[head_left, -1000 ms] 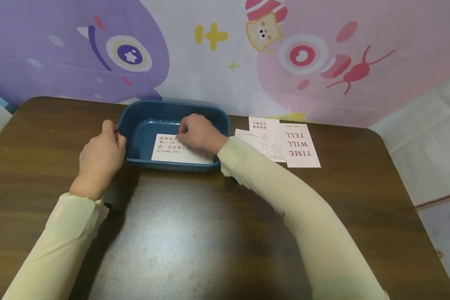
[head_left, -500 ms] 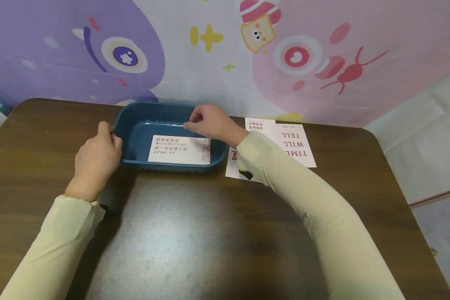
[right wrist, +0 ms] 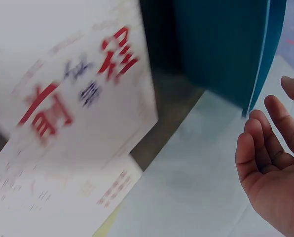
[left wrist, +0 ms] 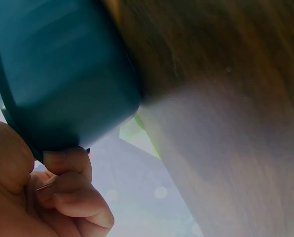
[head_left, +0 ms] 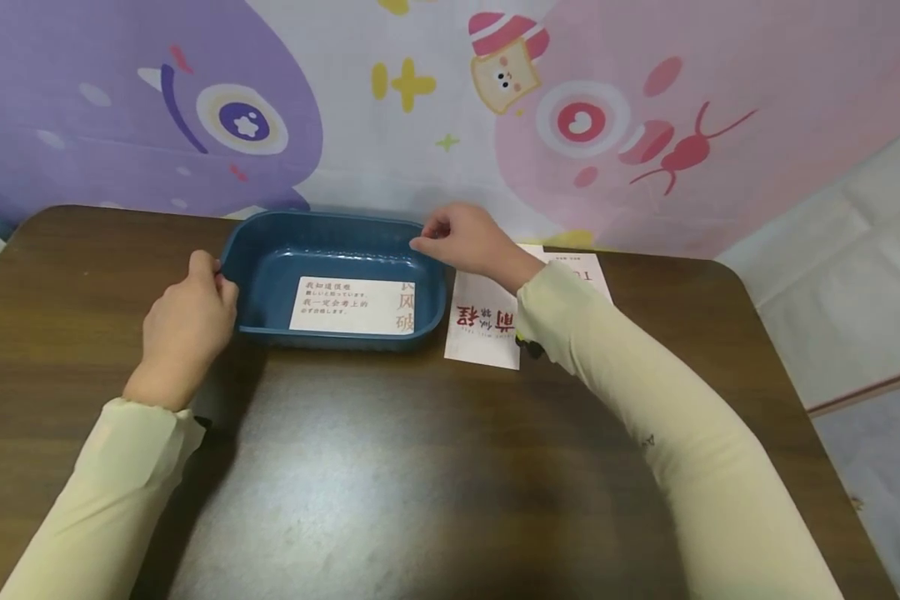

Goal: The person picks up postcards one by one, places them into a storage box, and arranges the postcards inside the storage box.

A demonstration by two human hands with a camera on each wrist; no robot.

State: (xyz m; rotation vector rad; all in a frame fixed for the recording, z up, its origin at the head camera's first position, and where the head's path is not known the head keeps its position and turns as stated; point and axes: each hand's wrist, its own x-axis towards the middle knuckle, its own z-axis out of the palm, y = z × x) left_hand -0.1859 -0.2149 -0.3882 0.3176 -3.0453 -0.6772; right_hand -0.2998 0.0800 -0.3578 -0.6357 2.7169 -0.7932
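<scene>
A blue rectangular tray stands at the back of the table. My left hand grips its left rim, with thumb and curled fingers around the edge in the left wrist view. Inside the tray lies a white printed card, flat near the front wall. My right hand hovers by the tray's back right corner. In the right wrist view its fingers are loosely bent, thumb apart, holding nothing. Right of the tray lies a card with red and blue characters, partly under the right sleeve.
More white cards overlap behind the right forearm, mostly covered by it. A cartoon-printed cloth hangs along the table's back edge. The dark wooden table extends in front of the tray.
My right hand has let go of the card in the tray and moved right and back to the rim. The moving sleeve uncovers the red-and-blue card. My left hand keeps its grip.
</scene>
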